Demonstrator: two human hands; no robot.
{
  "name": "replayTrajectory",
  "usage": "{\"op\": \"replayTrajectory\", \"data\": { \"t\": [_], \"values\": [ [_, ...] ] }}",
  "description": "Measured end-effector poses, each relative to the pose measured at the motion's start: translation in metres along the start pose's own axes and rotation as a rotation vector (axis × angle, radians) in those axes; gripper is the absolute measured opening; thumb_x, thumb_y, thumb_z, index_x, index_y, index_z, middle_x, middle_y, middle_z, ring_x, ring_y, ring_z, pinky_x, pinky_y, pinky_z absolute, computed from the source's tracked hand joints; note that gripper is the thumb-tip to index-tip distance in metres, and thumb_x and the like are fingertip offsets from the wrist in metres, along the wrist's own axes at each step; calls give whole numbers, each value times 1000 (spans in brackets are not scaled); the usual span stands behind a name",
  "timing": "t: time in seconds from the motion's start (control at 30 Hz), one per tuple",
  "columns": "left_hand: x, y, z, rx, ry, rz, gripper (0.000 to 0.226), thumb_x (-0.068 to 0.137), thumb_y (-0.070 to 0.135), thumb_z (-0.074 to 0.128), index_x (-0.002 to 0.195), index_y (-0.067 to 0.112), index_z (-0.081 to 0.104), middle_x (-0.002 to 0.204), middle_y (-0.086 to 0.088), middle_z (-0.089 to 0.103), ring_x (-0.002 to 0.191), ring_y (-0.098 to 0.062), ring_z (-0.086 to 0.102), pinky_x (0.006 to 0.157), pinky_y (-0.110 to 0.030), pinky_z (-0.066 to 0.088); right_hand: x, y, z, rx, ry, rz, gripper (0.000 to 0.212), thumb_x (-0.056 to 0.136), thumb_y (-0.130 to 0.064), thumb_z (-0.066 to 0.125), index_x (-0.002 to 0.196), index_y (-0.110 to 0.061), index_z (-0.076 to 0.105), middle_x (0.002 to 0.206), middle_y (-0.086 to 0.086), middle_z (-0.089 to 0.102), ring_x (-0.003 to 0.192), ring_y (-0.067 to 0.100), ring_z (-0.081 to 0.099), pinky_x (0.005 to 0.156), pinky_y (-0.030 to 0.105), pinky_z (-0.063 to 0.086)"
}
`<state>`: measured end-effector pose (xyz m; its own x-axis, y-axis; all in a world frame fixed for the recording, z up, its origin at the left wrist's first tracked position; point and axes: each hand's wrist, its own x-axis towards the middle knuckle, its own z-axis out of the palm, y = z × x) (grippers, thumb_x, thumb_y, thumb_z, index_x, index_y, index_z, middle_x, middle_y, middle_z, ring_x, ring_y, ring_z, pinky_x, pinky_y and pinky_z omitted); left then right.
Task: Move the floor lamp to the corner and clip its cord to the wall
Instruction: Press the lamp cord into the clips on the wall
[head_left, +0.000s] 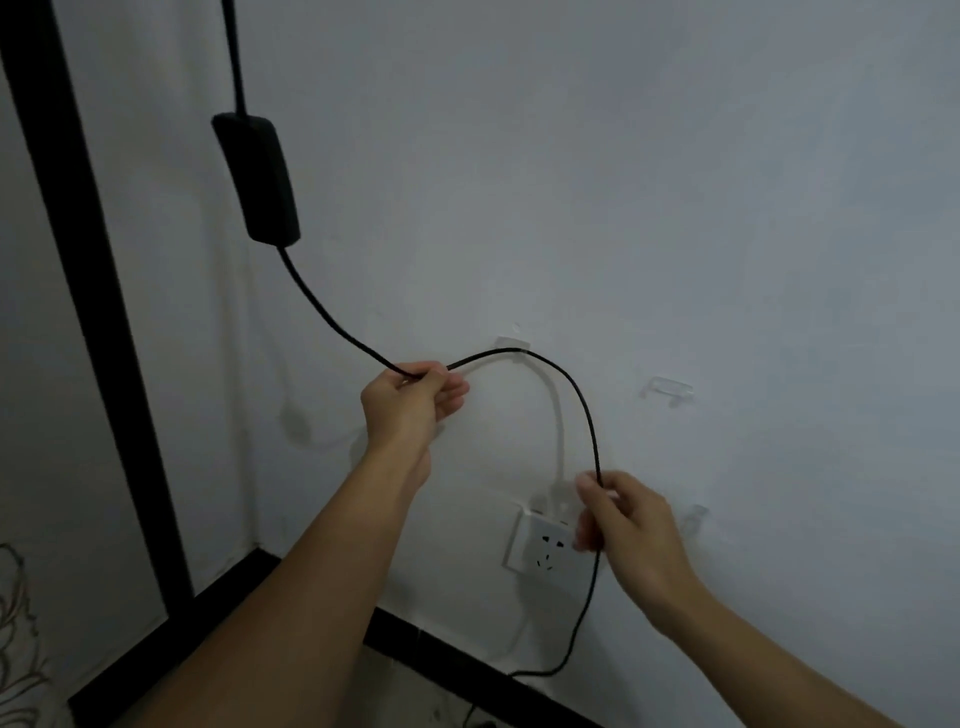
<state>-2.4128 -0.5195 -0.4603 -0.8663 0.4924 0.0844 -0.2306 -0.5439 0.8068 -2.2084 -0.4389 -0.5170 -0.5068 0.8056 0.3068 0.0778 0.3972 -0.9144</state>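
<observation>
Already the black lamp cord (576, 395) arches between two hands against the white wall (675, 182), its top passing at a clear adhesive clip (511, 344) stuck just above and right of the left fingers. The left hand (410, 402) pinches the cord between thumb and fingertips, narrow and closed on it; up-left of that pinch the cord climbs to a black inline switch (257, 179) hanging beside a dark vertical frame (93, 291). The right hand (621, 519) grips the falling side of the arch, fingers curled shut around it, and the cord drops from them to the black skirting (467, 654) near the floor.

Whether the cord is actually seated in that first clip or only lying across it cannot be told. A second clear clip (671, 389) sits empty above and right of the right fingers, and a third clear clip (696, 514) just to their right also looks unused. A white wall socket (540, 545) with a white plug and lead sits just left of the right fingers.

The lamp itself is out of view, so its place in the corner cannot be confirmed. By my reading, clipping has barely begun: one clip in play, two left.
</observation>
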Motion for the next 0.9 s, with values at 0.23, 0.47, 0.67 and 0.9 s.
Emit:
{"op": "replayTrajectory", "data": {
  "t": [0.23, 0.47, 0.67, 0.9],
  "values": [
    [-11, -11, 15, 63, -16, -47, 18, 83, 7, 69, 98, 7, 60, 71, -13, 67, 56, -18, 67, 53, -25, 59, -15, 11, -37, -35, 206, -12, 29, 99, -23, 49, 81, -16, 70, 52, -8, 48, 50, 7, 44, 49, 22, 38],
    [-43, -25, 54, 649, -179, 428, 12, 87, 5, 59, 91, 12, 68, 84, -6, 66, 70, -18, 62, 66, -28, 55, -9, -3, -51, -84, 190, -47, 12, 93, -22, 59, 88, -30, 67, 57, 5, 60, 51, 10, 50, 46, 19, 40],
    [-61, -45, 79, 1028, -463, 778, 28, 92, 14, 51, 115, 21, 65, 102, -4, 54, 84, -21, 58, 77, -36, 52, -3, -18, -66, -133, 218, -140, 13, 90, -23, 64, 80, -25, 72, 61, -4, 67, 52, 5, 53, 54, 26, 46],
    [-58, -58, 88, 936, -394, 715, 16, 87, 17, 63, 100, 13, 72, 93, -8, 63, 80, -22, 62, 77, -38, 55, 14, -44, -87, -244, 334, -200, 16, 86, -25, 68, 71, -28, 69, 51, -14, 63, 53, 1, 59, 57, 23, 45]
  ]
}}
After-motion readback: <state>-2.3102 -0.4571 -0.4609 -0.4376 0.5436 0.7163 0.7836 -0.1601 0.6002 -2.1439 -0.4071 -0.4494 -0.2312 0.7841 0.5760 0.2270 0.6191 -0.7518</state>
